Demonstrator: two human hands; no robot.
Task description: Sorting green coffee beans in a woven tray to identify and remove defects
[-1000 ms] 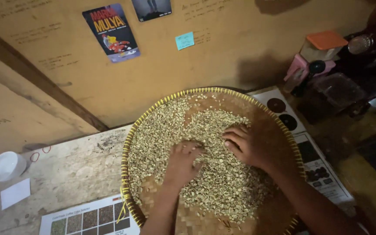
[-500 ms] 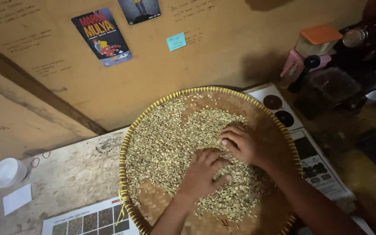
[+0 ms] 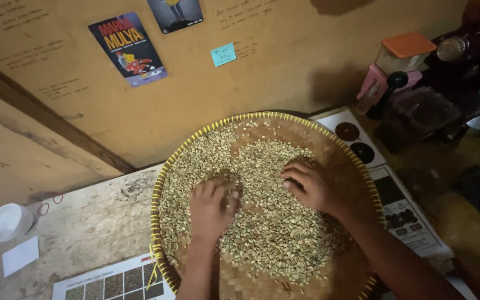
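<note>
A round woven tray with a yellow rim lies on the wooden table and holds a wide layer of pale green beans. My left hand lies flat on the beans at the tray's left-middle, fingers spread and pointing away from me. My right hand rests on the beans at the right-middle, fingers curled slightly toward the left. Neither hand grips anything that I can see. Bare woven bottom shows at the tray's near edge and upper right.
A white cup and a white paper slip sit at the table's left. A printed chart sheet lies by the tray's near left, another chart under its right. Containers, one with an orange lid, stand at the right. Posters hang on the wall.
My left hand swept from the tray's centre leftward across the beans. My right hand has stayed almost still.
</note>
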